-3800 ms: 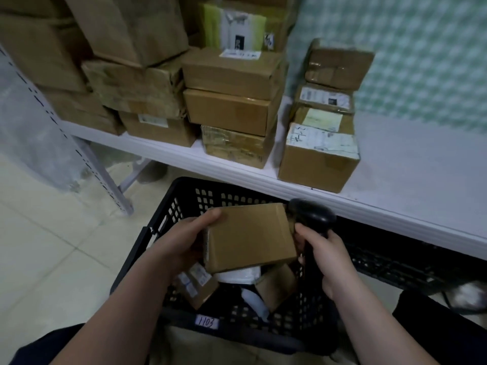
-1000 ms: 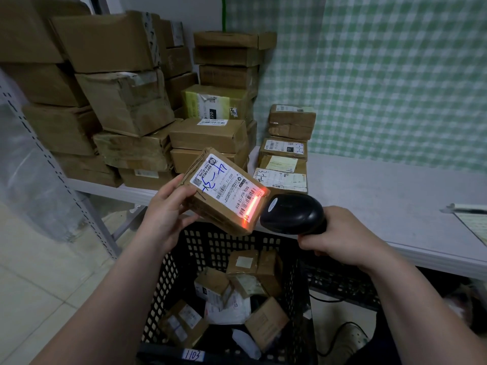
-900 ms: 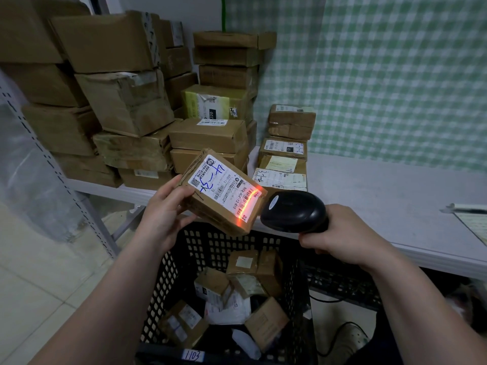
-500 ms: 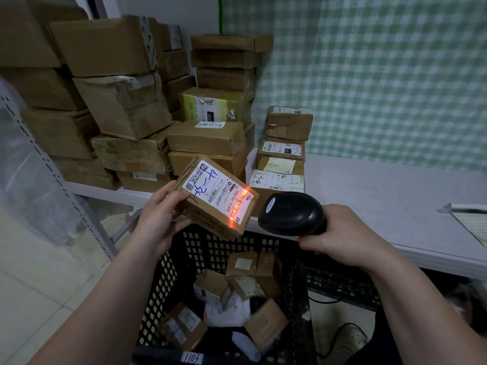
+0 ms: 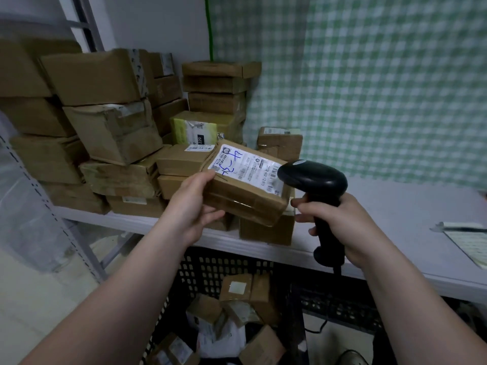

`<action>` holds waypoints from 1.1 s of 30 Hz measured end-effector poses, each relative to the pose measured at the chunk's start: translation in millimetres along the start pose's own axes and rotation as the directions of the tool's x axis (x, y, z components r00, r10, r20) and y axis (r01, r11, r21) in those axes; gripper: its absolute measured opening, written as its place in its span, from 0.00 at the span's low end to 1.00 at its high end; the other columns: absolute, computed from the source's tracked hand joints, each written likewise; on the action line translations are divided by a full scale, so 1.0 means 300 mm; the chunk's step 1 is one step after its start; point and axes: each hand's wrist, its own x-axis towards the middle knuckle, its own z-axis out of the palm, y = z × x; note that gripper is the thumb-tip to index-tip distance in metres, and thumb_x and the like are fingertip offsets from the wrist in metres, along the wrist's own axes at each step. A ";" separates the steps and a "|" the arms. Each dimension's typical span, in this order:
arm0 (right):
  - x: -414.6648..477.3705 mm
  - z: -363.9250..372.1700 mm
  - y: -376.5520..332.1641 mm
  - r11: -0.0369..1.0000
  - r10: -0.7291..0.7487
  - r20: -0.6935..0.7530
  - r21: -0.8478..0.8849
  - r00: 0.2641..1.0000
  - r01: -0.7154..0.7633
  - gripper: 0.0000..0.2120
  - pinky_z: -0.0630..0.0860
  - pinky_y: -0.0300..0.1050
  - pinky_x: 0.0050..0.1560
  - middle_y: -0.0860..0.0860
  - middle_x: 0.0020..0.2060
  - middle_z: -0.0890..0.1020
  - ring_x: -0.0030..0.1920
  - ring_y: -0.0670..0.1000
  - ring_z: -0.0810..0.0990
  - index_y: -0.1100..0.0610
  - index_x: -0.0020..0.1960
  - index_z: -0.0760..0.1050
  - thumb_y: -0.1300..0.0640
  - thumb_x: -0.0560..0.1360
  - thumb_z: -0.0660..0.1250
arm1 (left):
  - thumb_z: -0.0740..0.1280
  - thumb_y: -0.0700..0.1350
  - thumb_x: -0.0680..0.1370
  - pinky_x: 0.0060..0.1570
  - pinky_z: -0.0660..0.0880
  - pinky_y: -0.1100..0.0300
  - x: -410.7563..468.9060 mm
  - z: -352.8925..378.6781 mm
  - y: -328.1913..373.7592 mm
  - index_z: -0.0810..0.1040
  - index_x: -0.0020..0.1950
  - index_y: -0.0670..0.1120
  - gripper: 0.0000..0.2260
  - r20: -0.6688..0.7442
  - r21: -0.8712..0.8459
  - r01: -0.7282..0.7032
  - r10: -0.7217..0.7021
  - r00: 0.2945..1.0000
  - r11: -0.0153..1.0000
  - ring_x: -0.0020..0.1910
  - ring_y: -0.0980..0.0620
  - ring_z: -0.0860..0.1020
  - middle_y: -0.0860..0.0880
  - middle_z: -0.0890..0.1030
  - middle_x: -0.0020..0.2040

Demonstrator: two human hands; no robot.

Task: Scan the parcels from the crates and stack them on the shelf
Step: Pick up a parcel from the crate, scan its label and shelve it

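Cardboard parcel (image 5: 245, 198) is held over the front edge of the shelf (image 5: 395, 206). The black scanner (image 5: 313, 177) hides its label's right end, and the print is too blurred to read. The left hand (image 5: 195, 206) clamps its near corner, thumb on top. The right hand (image 5: 340, 225) fingers (image 5: 303, 204) wrap the scanner's grip. The crate (image 5: 210, 267) below is cut off.

I see stacked boxes (image 5: 110, 133) walling up the left half of the shelf (image 5: 395, 206), ending at a short stack (image 5: 279, 142) with the held parcel (image 5: 245, 196) and scanner (image 5: 313, 177) in front. Right of it the shelf lies open up to the notepad (image 5: 469, 243). Loose parcels (image 5: 237, 288) crowd the crate (image 5: 210, 267) below.
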 end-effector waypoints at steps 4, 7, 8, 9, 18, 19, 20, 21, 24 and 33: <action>0.095 -0.036 -0.032 0.994 -0.001 -0.093 0.105 0.996 0.011 0.04 0.75 0.44 0.37 0.56 0.47 0.84 0.49 0.55 0.84 0.57 0.43 0.78 0.64 0.72 0.70 | 0.66 0.53 0.78 0.51 0.78 0.50 0.066 0.144 0.025 0.74 0.54 0.48 0.10 0.009 -0.023 0.071 -0.071 0.997 0.997 0.43 0.45 0.81 0.46 0.80 0.48; 0.196 -0.066 -0.049 0.987 0.006 -0.142 0.160 0.990 0.017 0.03 0.75 0.43 0.35 0.54 0.44 0.82 0.49 0.54 0.83 0.57 0.44 0.77 0.64 0.73 0.69 | 0.65 0.55 0.78 0.54 0.78 0.49 0.144 0.237 0.040 0.73 0.50 0.49 0.10 0.021 0.033 0.103 -0.104 0.994 0.994 0.46 0.46 0.80 0.46 0.79 0.47; 0.233 -0.076 -0.054 0.985 0.007 -0.151 0.171 0.989 0.019 0.03 0.75 0.42 0.35 0.53 0.43 0.82 0.49 0.54 0.83 0.57 0.44 0.77 0.64 0.74 0.69 | 0.65 0.56 0.78 0.52 0.78 0.50 0.173 0.264 0.044 0.73 0.50 0.49 0.11 0.024 0.061 0.117 -0.119 0.993 0.991 0.46 0.46 0.80 0.46 0.79 0.48; 0.270 -0.086 -0.057 0.984 0.009 -0.156 0.176 0.988 0.019 0.03 0.75 0.42 0.35 0.53 0.42 0.81 0.49 0.53 0.82 0.57 0.44 0.77 0.63 0.74 0.69 | 0.65 0.57 0.77 0.51 0.79 0.50 0.204 0.287 0.047 0.73 0.53 0.48 0.13 0.022 0.090 0.127 -0.129 0.991 0.988 0.47 0.44 0.80 0.45 0.78 0.50; 0.579 -0.124 0.007 0.977 0.130 -0.104 0.180 0.986 -0.110 0.03 0.76 0.44 0.39 0.54 0.46 0.81 0.56 0.55 0.80 0.57 0.47 0.77 0.62 0.74 0.68 | 0.62 0.57 0.79 0.61 0.74 0.47 0.487 0.392 0.009 0.67 0.58 0.49 0.15 -0.094 0.218 0.180 -0.163 0.982 0.959 0.60 0.44 0.71 0.46 0.70 0.56; 0.603 -0.121 0.020 0.976 0.146 -0.094 0.178 0.985 -0.127 0.02 0.76 0.44 0.39 0.54 0.46 0.80 0.56 0.55 0.80 0.58 0.47 0.77 0.62 0.74 0.68 | 0.62 0.57 0.79 0.60 0.75 0.48 0.513 0.394 0.003 0.67 0.58 0.49 0.15 -0.107 0.226 0.181 -0.160 0.981 0.957 0.58 0.45 0.71 0.46 0.70 0.54; 0.626 -0.116 0.033 0.973 0.162 -0.088 0.179 0.983 -0.145 0.02 0.76 0.44 0.39 0.54 0.45 0.80 0.54 0.55 0.80 0.58 0.47 0.77 0.62 0.74 0.68 | 0.61 0.57 0.80 0.59 0.76 0.48 0.537 0.397 -0.003 0.67 0.59 0.49 0.14 -0.118 0.234 0.182 -0.158 0.980 0.955 0.57 0.45 0.71 0.47 0.71 0.51; 0.645 -0.112 0.046 0.970 0.180 -0.083 0.181 0.980 -0.163 0.02 0.76 0.44 0.39 0.55 0.45 0.79 0.52 0.55 0.79 0.58 0.47 0.77 0.62 0.74 0.68 | 0.61 0.56 0.80 0.59 0.76 0.48 0.557 0.401 -0.009 0.68 0.60 0.49 0.14 -0.125 0.236 0.180 -0.154 0.980 0.955 0.55 0.45 0.71 0.47 0.71 0.49; 0.684 -0.098 0.075 0.961 0.238 -0.066 0.164 0.969 -0.224 0.03 0.77 0.45 0.39 0.56 0.48 0.78 0.48 0.55 0.78 0.59 0.47 0.76 0.61 0.74 0.69 | 0.59 0.54 0.81 0.58 0.77 0.50 0.604 0.411 -0.034 0.71 0.65 0.48 0.16 -0.130 0.243 0.162 -0.133 0.983 0.956 0.53 0.47 0.72 0.49 0.72 0.49; 0.656 -0.072 0.088 0.959 0.267 -0.048 0.108 0.962 -0.261 0.13 0.77 0.45 0.42 0.58 0.48 0.76 0.46 0.55 0.77 0.63 0.58 0.76 0.61 0.74 0.68 | 0.60 0.50 0.82 0.59 0.74 0.54 0.569 0.390 -0.064 0.68 0.69 0.47 0.16 -0.069 0.238 0.132 -0.119 0.991 0.962 0.47 0.52 0.72 0.52 0.71 0.42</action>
